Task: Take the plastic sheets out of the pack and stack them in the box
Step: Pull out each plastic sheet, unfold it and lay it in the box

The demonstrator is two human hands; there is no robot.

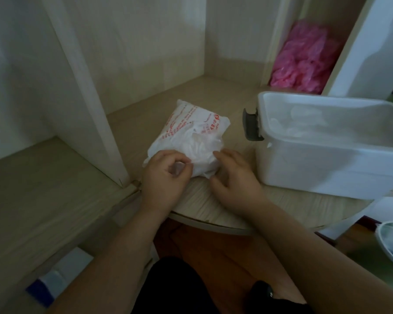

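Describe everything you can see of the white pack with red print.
The pack is a soft white plastic bag with red print, crumpled and torn open on top, where thin whitish sheets show. It lies on the wooden shelf, left of the white box and apart from it. The left hand pinches its near edge; the right hand touches its near right corner.

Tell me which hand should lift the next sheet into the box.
Probably right: the right hand touches the pack on the side facing the box, while the left hand pinches the pack's near edge.
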